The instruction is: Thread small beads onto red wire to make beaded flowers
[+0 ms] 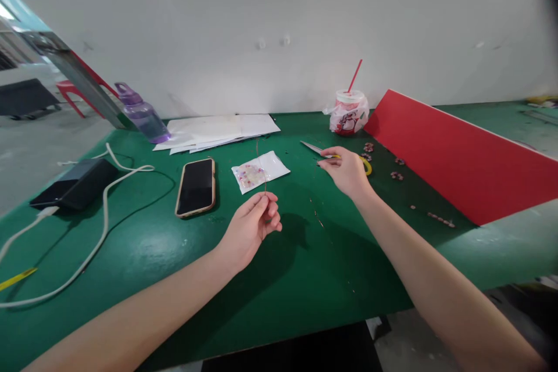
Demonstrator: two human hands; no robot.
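My left hand (255, 221) is closed in a pinch above the table, thumb against forefinger. A thin, brownish strand (265, 180), like fine wire, rises from those fingertips across a small white packet (274, 167) with pinkish beads showing through it. Farther right, my right hand (346, 171) is bent around the middle of a pair of yellow-handled scissors (367, 166). Thumb and forefinger are at the scissors, whose blades point to the far left. My palm hides part of the handles. Several small beaded rings (397, 176) lie to the right of that hand.
Left of the packet lies a phone (196, 188). A black device (74, 183) with a white cable (105, 209), a purple bottle (143, 114) and papers (222, 129) are farther left. A bagged drink cup (349, 113) stands at the back. A red board (462, 157) borders the right.
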